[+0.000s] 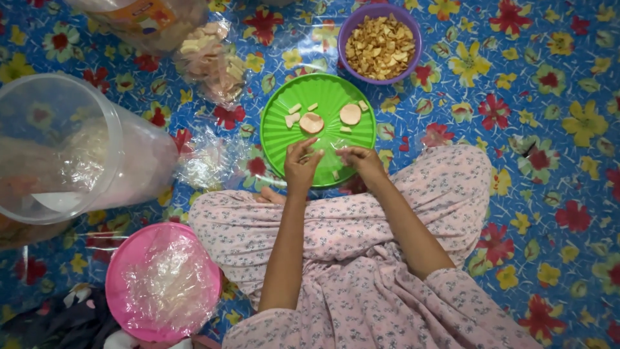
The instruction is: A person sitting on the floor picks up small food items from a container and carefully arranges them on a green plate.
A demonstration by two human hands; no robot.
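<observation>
Both hands meet over the green plate (278,139) near its 6 o'clock rim: the left hand (301,169) and right hand (363,161) pinch what seems a small clear plastic bag (328,152) between them. Cracker pieces (312,122) lie toward 12 o'clock. A purple bowl of chips (381,46) sits beyond at 1 o'clock.

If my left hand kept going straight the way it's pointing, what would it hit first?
Likely the round pale chip on the green plate, just beyond the left hand; height above the plate is unclear.
</observation>
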